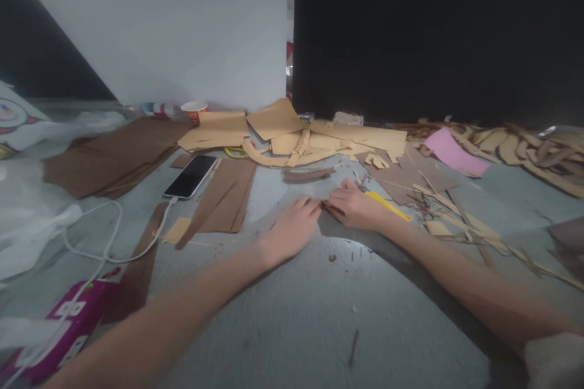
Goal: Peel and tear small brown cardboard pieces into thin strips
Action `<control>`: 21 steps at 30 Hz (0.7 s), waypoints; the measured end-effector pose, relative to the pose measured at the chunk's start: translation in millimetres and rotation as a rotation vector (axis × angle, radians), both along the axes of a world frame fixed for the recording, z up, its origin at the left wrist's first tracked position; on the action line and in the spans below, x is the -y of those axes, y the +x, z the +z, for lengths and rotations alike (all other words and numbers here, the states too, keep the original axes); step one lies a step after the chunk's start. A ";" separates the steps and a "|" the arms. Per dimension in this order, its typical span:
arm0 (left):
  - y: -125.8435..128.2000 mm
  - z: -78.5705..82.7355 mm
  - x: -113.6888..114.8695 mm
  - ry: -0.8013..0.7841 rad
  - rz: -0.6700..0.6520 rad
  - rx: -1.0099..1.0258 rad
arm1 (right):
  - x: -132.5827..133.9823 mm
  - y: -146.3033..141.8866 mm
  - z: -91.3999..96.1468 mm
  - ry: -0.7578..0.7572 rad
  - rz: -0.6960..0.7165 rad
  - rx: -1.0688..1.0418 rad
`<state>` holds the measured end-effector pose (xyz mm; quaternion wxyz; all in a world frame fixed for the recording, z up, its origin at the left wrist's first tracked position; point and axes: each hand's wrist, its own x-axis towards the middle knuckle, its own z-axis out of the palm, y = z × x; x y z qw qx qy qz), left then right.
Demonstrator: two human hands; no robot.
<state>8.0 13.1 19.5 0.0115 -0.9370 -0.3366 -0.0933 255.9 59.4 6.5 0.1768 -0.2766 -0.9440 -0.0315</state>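
Note:
My left hand (294, 228) is low over the grey tabletop, its fingers bent and pressed together. Close against it, my right hand (353, 206) is closed in a pinch. The fingertips of both hands meet on a small dark brown strip (324, 205), mostly hidden by the fingers. Partly behind my right wrist lies a yellow slim object (390, 206), its kind unclear. Just beyond the hands rest some curved brown strips (309, 175). Farther back is a tan curved frame (292, 158) built from narrow strips.
Brown sheets (225, 194), a phone (190, 177) on a white cable and a purple power strip (77, 322) are at left. Tan sheets (214, 129) and a paper cup (194, 110) stand at the back. Scrap strips (474, 228) and a pink sheet (456, 152) lie at right.

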 end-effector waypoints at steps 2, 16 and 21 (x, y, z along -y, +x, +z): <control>0.1 0.6 0.3 -0.003 0.003 0.000 | 1.2 0.1 0.7 -0.014 0.000 -0.008; 0.2 0.4 0.2 -0.029 -0.002 0.025 | 6.3 -2.0 12.6 -0.015 0.040 0.090; -1.0 -3.3 -0.4 -0.030 -0.006 0.050 | 7.6 -4.2 15.4 -0.005 0.042 0.112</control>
